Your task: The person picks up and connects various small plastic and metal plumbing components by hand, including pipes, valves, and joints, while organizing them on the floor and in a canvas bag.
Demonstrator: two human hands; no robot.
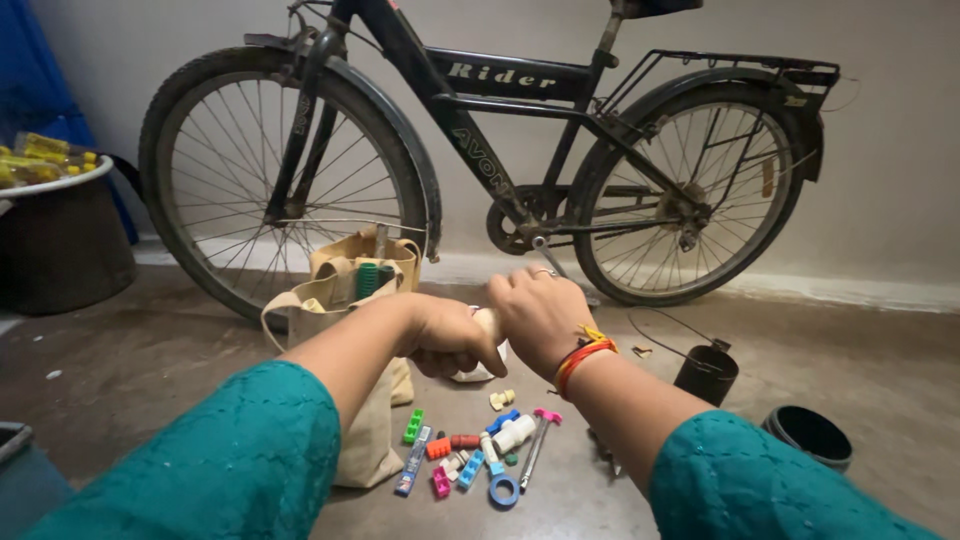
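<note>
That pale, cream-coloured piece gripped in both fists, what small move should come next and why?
Probably lower it toward the scattered colourful small tools on the floor. Both the left hand and right hand clench the pale cream-coloured piece in mid-air, hiding most of it.

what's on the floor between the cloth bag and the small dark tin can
In the head view, a scatter of small colourful tools lies on the floor between the cloth bag and the dark tin can.
</note>
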